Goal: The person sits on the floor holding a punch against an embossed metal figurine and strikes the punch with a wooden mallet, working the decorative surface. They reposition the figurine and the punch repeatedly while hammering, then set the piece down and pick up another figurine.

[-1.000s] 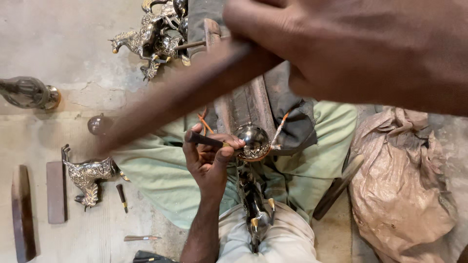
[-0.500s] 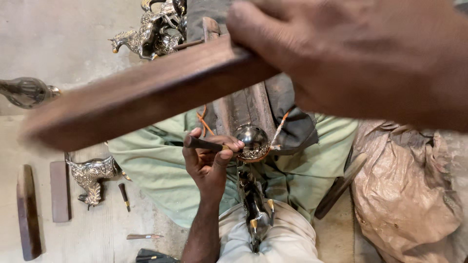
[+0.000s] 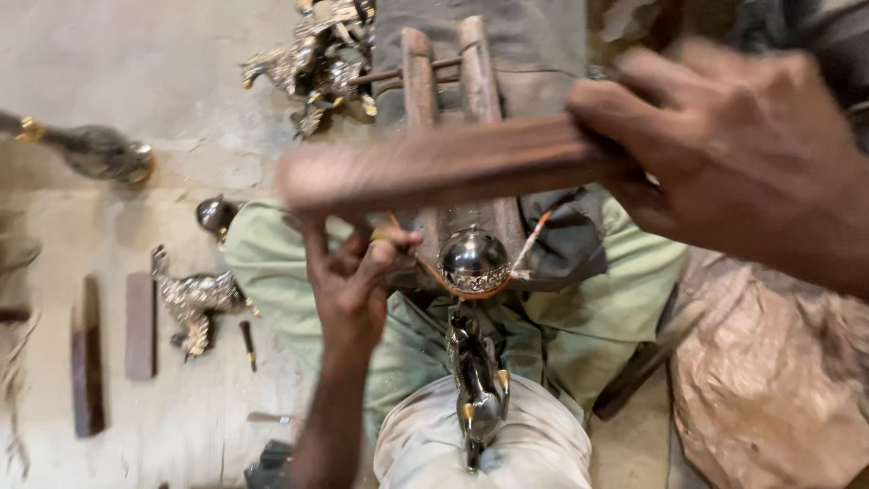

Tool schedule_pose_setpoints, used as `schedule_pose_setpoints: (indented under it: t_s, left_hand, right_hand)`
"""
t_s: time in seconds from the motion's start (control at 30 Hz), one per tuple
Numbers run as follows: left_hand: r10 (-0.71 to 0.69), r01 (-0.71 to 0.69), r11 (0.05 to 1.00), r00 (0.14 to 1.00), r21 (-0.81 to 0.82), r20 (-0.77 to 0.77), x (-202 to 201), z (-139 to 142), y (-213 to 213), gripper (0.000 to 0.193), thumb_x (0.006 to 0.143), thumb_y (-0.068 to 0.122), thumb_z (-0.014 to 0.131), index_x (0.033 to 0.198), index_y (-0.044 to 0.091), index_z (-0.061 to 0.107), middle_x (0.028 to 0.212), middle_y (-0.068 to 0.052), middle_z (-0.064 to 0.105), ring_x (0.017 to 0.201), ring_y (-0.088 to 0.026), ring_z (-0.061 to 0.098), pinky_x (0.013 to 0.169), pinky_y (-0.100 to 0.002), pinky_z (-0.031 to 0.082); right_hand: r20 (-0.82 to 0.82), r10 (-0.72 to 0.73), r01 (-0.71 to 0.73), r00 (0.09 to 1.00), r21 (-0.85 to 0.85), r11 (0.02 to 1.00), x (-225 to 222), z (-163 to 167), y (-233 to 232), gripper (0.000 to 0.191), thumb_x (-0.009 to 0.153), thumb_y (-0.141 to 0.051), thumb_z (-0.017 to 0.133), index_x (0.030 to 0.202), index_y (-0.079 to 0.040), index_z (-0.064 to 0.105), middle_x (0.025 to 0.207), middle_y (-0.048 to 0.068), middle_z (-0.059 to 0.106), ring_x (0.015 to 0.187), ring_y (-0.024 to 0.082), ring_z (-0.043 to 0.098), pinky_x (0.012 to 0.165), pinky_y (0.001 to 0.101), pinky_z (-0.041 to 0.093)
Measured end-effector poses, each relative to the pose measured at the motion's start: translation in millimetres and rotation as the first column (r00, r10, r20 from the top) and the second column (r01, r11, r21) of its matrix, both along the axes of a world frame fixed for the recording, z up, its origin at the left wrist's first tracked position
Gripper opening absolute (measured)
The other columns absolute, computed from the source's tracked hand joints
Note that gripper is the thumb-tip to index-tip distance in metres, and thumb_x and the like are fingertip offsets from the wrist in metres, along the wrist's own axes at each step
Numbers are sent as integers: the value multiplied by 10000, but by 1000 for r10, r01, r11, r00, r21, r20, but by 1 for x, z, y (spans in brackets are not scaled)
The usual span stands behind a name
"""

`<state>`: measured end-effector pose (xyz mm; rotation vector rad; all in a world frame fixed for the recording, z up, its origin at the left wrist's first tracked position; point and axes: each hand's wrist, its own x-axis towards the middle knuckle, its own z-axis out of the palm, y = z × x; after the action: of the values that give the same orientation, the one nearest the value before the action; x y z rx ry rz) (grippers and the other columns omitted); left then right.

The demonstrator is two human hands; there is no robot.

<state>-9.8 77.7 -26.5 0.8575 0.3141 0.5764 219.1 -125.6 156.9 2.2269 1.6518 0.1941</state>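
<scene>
Wooden bat (image 3: pixel 434 167) raised over metal figurine (image 3: pixel 474 299), chisel set at its rounded dome.

The right hand (image 3: pixel 724 154) is seen with fingers clamped round the bat's near end; the bat is blurred, its far end indistinct. The left hand (image 3: pixel 353 272) is closed about a small punch (image 3: pixel 389 240), its tip barely made out. The figurine lies on the lap against a wooden frame (image 3: pixel 444 63); judged heavy, rigid, slippery where polished, best gripped low on its body. Its base is cut off.

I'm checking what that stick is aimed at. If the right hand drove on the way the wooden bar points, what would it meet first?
Likely the left hand: the right hand holds the blurred wooden bar just above it, though depth is unclear.
</scene>
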Motion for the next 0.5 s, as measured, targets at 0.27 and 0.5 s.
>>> schedule_pose_setpoints:
  t_s: [0.27,0.5]
  left_hand:
    - [-374,548,702,827,455,-419,34,77,3,559,877,41,860,1405,2,681,992,-139,662,873,-219,683,771,-358,603]
    - [-316,645,284,761,709,-566,66,94,-16,565,883,95,779,1419,136,603,1032,-89,815,911,-151,808,792,-318,673]
  right_hand:
    - [-839,-52,551,541,307,776,-7,-118,-76,660,766,-356,838,1270,-31,561,811,140,743,637,175,727,594,358,596]
    - [-852,93,619,515,445,647,-13,-160,-116,622,764,-231,896,1285,-44,613,894,107,715,789,134,662,706,302,546]
